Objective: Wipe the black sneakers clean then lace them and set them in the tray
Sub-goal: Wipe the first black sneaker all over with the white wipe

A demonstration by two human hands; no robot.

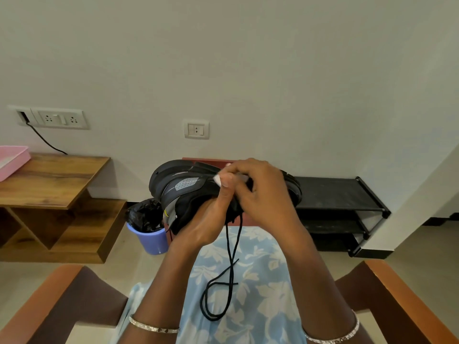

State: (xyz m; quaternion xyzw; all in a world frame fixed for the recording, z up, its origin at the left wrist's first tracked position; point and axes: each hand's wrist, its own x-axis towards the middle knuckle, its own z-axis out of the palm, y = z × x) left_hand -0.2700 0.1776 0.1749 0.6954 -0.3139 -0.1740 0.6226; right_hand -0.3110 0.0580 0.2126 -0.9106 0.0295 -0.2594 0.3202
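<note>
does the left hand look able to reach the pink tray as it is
Probably not: the left hand grips the sneaker, and the pink tray sits far off on the wooden table.

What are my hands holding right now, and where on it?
The black sneaker: the left hand grips its middle from below, and the right hand curls over it from above. The lace hangs loose.
</note>
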